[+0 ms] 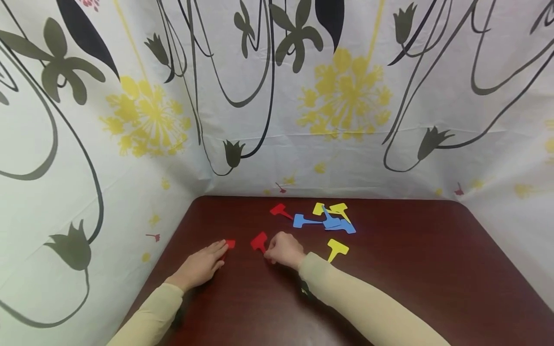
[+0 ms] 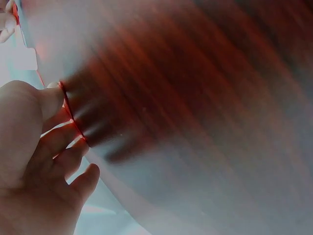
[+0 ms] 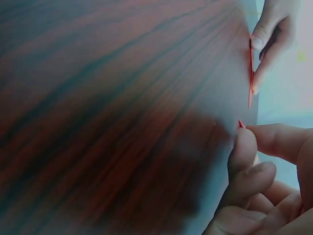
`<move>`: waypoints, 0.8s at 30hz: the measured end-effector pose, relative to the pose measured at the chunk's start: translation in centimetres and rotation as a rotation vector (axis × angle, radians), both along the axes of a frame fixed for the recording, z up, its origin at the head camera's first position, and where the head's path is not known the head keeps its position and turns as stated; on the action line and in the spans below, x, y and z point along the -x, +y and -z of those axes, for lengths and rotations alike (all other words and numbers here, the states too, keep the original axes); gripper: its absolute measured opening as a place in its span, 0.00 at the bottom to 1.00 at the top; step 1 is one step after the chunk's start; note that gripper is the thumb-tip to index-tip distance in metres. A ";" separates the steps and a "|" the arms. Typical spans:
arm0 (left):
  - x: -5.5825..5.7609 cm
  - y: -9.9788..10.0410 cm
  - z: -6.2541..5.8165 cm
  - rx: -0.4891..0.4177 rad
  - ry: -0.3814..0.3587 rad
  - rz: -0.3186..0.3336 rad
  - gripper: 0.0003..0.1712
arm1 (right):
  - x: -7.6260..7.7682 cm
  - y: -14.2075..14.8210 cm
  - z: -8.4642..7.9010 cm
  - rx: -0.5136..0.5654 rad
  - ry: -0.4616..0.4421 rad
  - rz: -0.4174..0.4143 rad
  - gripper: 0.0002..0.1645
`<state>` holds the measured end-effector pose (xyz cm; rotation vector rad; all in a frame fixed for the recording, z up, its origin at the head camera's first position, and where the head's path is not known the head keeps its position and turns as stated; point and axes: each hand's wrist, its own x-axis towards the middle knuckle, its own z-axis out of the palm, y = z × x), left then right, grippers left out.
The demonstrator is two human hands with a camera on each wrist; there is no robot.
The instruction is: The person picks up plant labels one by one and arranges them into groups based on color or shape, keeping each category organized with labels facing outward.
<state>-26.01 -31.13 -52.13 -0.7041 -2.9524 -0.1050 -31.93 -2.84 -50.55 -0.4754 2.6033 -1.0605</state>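
A red T-shaped plant label (image 1: 231,244) lies on the table at the left, mostly covered by my left hand (image 1: 200,267). That hand's extended fingers (image 2: 56,142) rest on it, and only part of its head shows past the fingertips. To the right, my right hand (image 1: 285,250) pinches the stem end of a second red plant label (image 1: 258,241) between thumb and index finger. In the right wrist view only a small red tip (image 3: 240,124) of this label shows at the pinch. The other fingers of the right hand are curled in.
A third red label (image 1: 280,210) lies farther back on the dark wooden table (image 1: 411,269). Right of it are overlapping blue labels (image 1: 332,223) and yellow labels (image 1: 339,208). Another yellow label (image 1: 337,248) lies beyond the right forearm. Patterned cloth (image 1: 277,115) stands behind the table.
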 end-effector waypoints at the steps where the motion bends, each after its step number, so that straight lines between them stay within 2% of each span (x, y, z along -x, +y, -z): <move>1: 0.0 0.0 0.0 -0.002 -0.002 -0.001 0.30 | 0.0 -0.3 -0.1 -0.008 -0.002 0.007 0.14; 10: 0.1 -0.3 0.1 0.019 0.004 -0.005 0.30 | -0.8 -2.5 -0.6 -0.038 0.002 0.029 0.17; 17: 0.2 -0.3 0.0 0.008 -0.005 -0.020 0.31 | -1.0 -3.8 -1.0 -0.027 -0.049 0.075 0.20; 24: 0.2 -0.3 0.1 -0.008 -0.003 -0.013 0.30 | -0.6 -4.4 -0.5 0.014 -0.094 0.110 0.20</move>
